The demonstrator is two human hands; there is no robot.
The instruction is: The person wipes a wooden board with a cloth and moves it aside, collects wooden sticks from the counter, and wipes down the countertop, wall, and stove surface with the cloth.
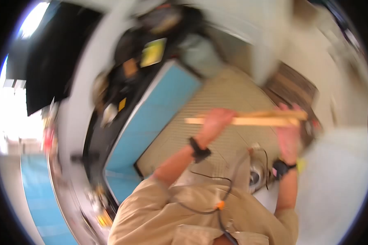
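Observation:
Two pale wooden strips [257, 121], or one piece with two long edges, stretch roughly level across the space before me; blur hides which. Near their left end, my left hand [218, 121] is wrapped round the wood, with a short length sticking out past it. My right hand [289, 132] grips the other end, its fingertips showing above the strips and the palm below. Both wrists wear dark bands. A cable [229, 190] with an orange clip hangs down the front of my beige shirt [200, 204].
Below the wood lies a tan tiled floor [221, 96]. A blue-sided counter [161, 96] with a dark, cluttered top runs along the left. A brown wood-grain box or panel [292, 87] stands upper right, beside a pale surface [339, 175]. A round metallic object [255, 177] sits low by my body.

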